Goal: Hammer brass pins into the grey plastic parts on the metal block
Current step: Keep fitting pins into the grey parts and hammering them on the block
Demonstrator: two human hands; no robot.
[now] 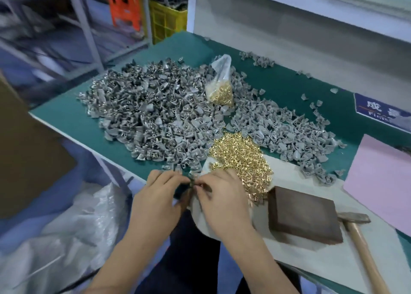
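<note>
Fingers (178, 179) of the left hand (155, 202) and right hand (222, 201) pinch a small grey plastic part (191, 182) between them at the surface's (73, 117) near edge, beside loose brass pins (241, 160), with the metal block (303, 214) and hammer (360, 238) lying to their right.

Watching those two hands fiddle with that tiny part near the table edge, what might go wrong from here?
1. The left hand and right hand pinch a small grey part over the table edge; it may drop to the floor.
2. The loose brass pins lie beside the right hand and may scatter.
3. The hammer lies near the front edge beside the metal block; a nudge might knock it off.
</note>
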